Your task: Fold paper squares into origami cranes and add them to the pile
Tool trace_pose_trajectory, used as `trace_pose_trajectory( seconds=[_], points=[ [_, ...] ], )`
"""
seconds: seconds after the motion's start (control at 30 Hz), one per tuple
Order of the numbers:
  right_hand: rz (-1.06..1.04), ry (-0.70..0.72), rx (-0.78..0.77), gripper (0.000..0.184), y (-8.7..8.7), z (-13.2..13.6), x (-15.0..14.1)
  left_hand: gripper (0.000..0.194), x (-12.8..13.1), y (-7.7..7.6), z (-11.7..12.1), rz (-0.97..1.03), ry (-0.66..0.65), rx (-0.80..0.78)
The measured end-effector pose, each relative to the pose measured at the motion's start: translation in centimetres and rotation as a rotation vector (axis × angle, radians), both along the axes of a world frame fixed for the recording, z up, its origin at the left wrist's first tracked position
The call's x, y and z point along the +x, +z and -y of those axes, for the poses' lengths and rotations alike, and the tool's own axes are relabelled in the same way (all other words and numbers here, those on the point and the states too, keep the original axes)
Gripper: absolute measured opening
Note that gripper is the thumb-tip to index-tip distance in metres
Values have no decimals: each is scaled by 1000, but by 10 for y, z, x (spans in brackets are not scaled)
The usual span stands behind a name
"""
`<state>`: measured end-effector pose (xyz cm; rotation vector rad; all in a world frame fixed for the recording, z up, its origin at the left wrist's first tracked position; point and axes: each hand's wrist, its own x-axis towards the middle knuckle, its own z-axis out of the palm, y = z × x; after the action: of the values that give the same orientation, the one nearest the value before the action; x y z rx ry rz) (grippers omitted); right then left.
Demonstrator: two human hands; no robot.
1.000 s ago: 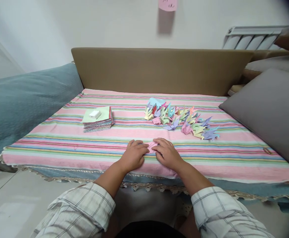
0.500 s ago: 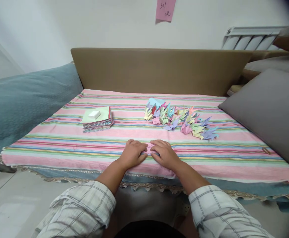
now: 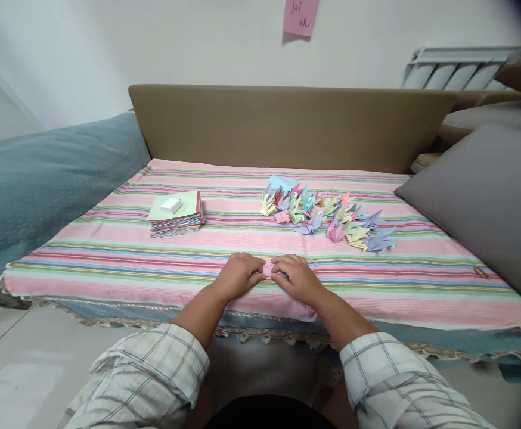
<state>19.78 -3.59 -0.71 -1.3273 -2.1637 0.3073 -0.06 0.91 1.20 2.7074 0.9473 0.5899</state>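
A small pink piece of folded paper (image 3: pixel 267 268) lies on the striped cloth (image 3: pixel 162 286), mostly covered by my fingers. My left hand (image 3: pixel 241 275) grips its left side between thumb and fingers. On the opposite side, my right hand (image 3: pixel 298 276) pinches the paper in the same way. Beyond my hands and to the right, several folded paper cranes (image 3: pixel 314 208) in many colours sit in a cluster. To the left stands a stack of square coloured paper (image 3: pixel 175 226), with a small white block (image 3: pixel 171 205) on its top sheet.
A brown backrest (image 3: pixel 287 125) runs along the far side. A grey cushion (image 3: pixel 484 208) leans at the right, and a blue padded armrest (image 3: pixel 64 173) borders the left. Near the grey cushion lies a small brown object (image 3: pixel 481 272). A pink note (image 3: pixel 300 18) hangs on the wall.
My left thumb and fingers have drawn closer together on the pink paper. My right hand stays almost in place. The cranes and paper stack have not moved.
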Motion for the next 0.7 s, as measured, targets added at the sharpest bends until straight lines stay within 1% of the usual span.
trace_pose_trajectory(
  seconds=[0.13, 0.4, 0.7],
  points=[
    [-25, -20, -29, 11, -1, -1, 0, 10, -1, -1, 0, -12, -34, 5],
    [-84, -81, -58, 13, -1, -3, -4, 14, 0, -7, 1, 38, 12, 47],
    [-120, -192, -77, 13, -1, -7, -13, 14, 5, -8, 2, 42, 82, 22]
  ],
)
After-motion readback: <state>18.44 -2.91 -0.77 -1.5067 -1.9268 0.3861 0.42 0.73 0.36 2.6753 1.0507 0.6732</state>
